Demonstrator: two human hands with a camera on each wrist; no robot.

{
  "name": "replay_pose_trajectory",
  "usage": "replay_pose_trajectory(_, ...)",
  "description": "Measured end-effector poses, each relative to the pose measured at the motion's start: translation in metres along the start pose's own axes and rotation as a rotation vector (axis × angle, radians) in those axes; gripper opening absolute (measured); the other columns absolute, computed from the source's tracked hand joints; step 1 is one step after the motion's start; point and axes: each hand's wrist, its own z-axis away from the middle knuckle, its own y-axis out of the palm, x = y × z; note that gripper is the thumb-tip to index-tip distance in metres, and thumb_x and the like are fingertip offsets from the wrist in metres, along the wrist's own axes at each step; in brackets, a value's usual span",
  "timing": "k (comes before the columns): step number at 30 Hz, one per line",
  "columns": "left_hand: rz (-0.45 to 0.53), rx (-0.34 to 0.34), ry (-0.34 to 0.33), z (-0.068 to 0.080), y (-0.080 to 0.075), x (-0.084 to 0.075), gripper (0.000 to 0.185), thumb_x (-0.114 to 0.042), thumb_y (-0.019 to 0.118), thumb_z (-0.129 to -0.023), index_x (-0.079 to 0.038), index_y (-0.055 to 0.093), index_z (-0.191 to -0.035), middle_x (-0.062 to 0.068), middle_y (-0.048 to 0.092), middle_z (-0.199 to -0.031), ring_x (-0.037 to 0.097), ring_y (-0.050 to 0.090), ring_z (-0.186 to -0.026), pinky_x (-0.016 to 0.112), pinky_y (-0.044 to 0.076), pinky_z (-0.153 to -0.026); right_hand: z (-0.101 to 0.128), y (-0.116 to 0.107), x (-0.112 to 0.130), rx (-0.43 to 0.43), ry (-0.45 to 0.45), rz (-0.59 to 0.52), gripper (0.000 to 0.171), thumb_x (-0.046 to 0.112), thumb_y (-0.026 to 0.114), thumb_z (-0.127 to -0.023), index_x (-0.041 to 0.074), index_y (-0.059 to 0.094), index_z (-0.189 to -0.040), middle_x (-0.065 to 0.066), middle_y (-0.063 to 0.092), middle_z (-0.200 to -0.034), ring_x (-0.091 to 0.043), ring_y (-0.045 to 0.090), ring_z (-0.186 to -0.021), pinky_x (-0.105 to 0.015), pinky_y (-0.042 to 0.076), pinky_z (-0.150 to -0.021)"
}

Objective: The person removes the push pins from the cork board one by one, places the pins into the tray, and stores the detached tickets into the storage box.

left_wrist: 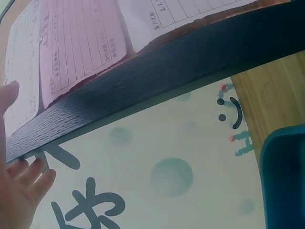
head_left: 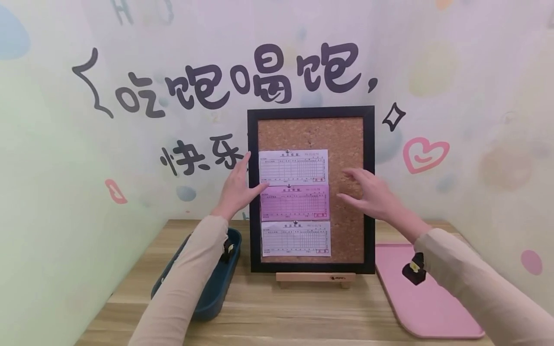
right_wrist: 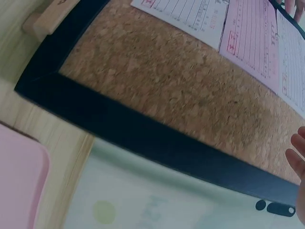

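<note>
A black-framed cork board (head_left: 311,111) stands upright on a small wooden stand (head_left: 316,278). Three slips are pinned down its left side: a white one (head_left: 294,167) on top, a pink one (head_left: 298,204) in the middle and a white one (head_left: 296,239) below. My left hand (head_left: 240,182) lies at the board's left edge with straight fingers, its thumb touching the slips' left margin. In the left wrist view the fingers (left_wrist: 28,176) rest against the frame (left_wrist: 167,71). My right hand (head_left: 368,192) hovers, fingers spread, before the bare cork (head_left: 342,139), holding nothing. Only its fingertips (right_wrist: 298,157) show in the right wrist view.
The board stands on a wooden table (head_left: 303,312) against a decorated wall. A dark blue tray (head_left: 216,288) lies left of the stand under my left forearm, and a flat pink tray (head_left: 424,302) lies on the right.
</note>
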Motion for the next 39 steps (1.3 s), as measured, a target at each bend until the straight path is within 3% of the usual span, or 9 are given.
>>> replay_pose_trajectory(9, -0.001, -0.036, 0.002, -0.006, 0.006, 0.000, 0.088, -0.034, 0.067, -0.080, -0.006, 0.014, -0.144, 0.014, 0.023, -0.147, 0.028, 0.027, -0.132, 0.041, 0.025, -0.106, -0.017, 0.007, 0.013, 0.016, 0.025, -0.051, 0.059, 0.026, 0.072, -0.076, 0.003, 0.048, -0.125, -0.014, 0.053, -0.119, -0.027, 0.052, -0.103, -0.046, 0.045, -0.083)
replay_pose_trajectory(17, 0.012, -0.090, 0.026, -0.009, 0.014, 0.001, 0.090, -0.030, 0.070, -0.078, -0.006, 0.014, -0.144, 0.014, 0.025, -0.144, 0.027, 0.031, -0.130, 0.037, 0.028, -0.105, -0.032, 0.016, 0.019, -0.002, 0.013, -0.074, 0.056, 0.027, 0.069, -0.079, 0.004, 0.047, -0.125, -0.013, 0.056, -0.112, -0.025, 0.053, -0.099, -0.043, 0.045, -0.081)
replay_pose_trajectory(23, 0.024, -0.101, 0.013, -0.009, 0.018, 0.002, 0.093, -0.032, 0.070, -0.077, -0.008, 0.011, -0.145, 0.015, 0.023, -0.145, 0.028, 0.029, -0.131, 0.039, 0.028, -0.105, -0.036, 0.026, 0.023, 0.001, 0.018, -0.089, 0.053, 0.029, 0.067, -0.081, 0.006, 0.048, -0.125, -0.011, 0.055, -0.117, -0.023, 0.054, -0.099, -0.041, 0.047, -0.081)
replay_pose_trajectory(34, 0.036, -0.135, -0.005, -0.007, 0.025, 0.005, 0.094, -0.033, 0.071, -0.076, -0.004, 0.013, -0.144, 0.016, 0.023, -0.145, 0.028, 0.030, -0.131, 0.039, 0.029, -0.104, -0.041, 0.040, 0.027, -0.020, 0.001, -0.110, 0.048, 0.026, 0.067, -0.082, 0.005, 0.050, -0.122, -0.010, 0.057, -0.108, -0.020, 0.054, -0.088, -0.036, 0.048, -0.072)
replay_pose_trajectory(39, 0.047, -0.161, 0.005, -0.008, 0.027, 0.005, 0.094, -0.033, 0.073, -0.075, -0.003, 0.015, -0.144, 0.016, 0.025, -0.145, 0.027, 0.030, -0.130, 0.038, 0.029, -0.104, -0.045, 0.044, 0.027, -0.036, 0.000, -0.130, 0.047, 0.026, 0.067, -0.082, 0.006, 0.051, -0.121, -0.008, 0.057, -0.105, -0.018, 0.054, -0.088, -0.035, 0.048, -0.074)
